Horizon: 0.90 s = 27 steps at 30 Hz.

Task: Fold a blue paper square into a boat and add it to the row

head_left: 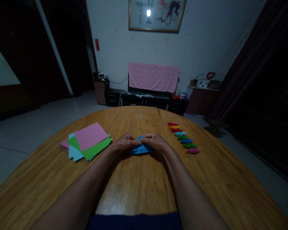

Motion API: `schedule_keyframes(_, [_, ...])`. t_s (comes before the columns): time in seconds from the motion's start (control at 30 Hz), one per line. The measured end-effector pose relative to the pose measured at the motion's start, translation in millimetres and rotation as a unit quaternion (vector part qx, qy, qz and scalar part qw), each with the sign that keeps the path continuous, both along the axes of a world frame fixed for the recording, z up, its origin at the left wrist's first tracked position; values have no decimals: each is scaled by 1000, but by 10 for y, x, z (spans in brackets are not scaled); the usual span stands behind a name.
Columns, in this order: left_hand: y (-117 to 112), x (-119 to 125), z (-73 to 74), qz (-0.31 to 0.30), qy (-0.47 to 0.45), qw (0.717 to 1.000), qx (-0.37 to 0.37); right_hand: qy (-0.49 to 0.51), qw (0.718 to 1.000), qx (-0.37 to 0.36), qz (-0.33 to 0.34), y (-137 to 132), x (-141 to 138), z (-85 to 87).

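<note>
A partly folded sheet of blue paper is between my two hands, just above or on the table in front of me. Its top comes to a point and its lower edge shows layered flaps. My left hand grips its left side, thumb and fingers pinched near the peak. On the other side my right hand pinches the same paper near the top. The fingertips of both hands nearly meet, and they cover part of the folds.
Left of my hands lies a fanned stack of coloured paper sheets, pink, green and light blue. To the right runs a row of several small folded paper boats. All rest on a round wooden table. Beyond it stands a low black cabinet.
</note>
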<state>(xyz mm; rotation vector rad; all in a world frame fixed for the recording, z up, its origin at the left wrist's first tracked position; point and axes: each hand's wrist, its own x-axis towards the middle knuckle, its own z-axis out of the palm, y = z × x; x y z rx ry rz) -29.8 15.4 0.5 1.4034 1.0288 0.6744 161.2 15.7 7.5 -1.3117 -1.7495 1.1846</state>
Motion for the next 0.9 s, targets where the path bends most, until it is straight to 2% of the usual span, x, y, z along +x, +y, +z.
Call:
schedule_keyframes(0.27, [-37,15,86,7,37,999,28,-8,1000,23,-7,-38,-37,59])
schedule_keyframes(0.43, [-40,29,61,1,36,999,23,-23,998,54,-22,-40,-54,67])
schedule_keyframes(0.77, [-44,35,31,-5,-2,1000,5,-15,999,30,-42,-53,-77,59])
schedule_keyframes(0.9, [-55,51,15,11,-7,1000,2,-6,998,17,-53,-61,-88,64])
